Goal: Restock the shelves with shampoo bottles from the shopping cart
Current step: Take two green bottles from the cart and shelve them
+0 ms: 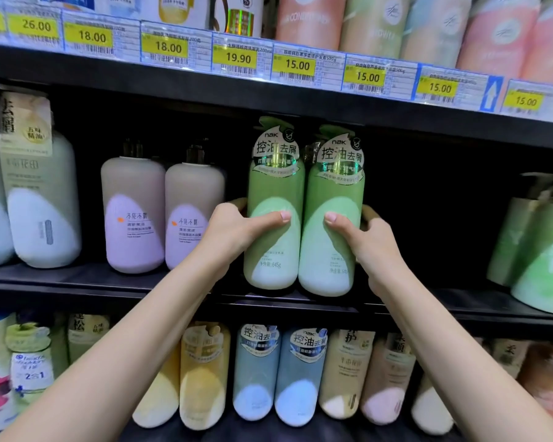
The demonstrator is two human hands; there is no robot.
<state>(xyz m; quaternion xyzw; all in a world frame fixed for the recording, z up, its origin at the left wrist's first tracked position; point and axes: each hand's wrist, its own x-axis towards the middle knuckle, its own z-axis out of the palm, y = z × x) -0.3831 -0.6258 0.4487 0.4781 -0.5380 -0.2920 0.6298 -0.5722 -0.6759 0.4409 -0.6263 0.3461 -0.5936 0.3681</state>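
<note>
1. Two green shampoo bottles [304, 215] stand upright, touching side by side, on the middle shelf [173, 290], labels facing out.
2. Left hand [237, 228] and right hand [369, 239] each clasp one bottle, thumbs in front, fingers behind: likely squaring the pair together.
3. Purple bottles [162, 215] stand just left; the bay to the right is dark, apparently unfilled.

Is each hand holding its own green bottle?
Yes: the left hand wraps the left green bottle and the right hand wraps the right green bottle, thumbs across their fronts.
</note>
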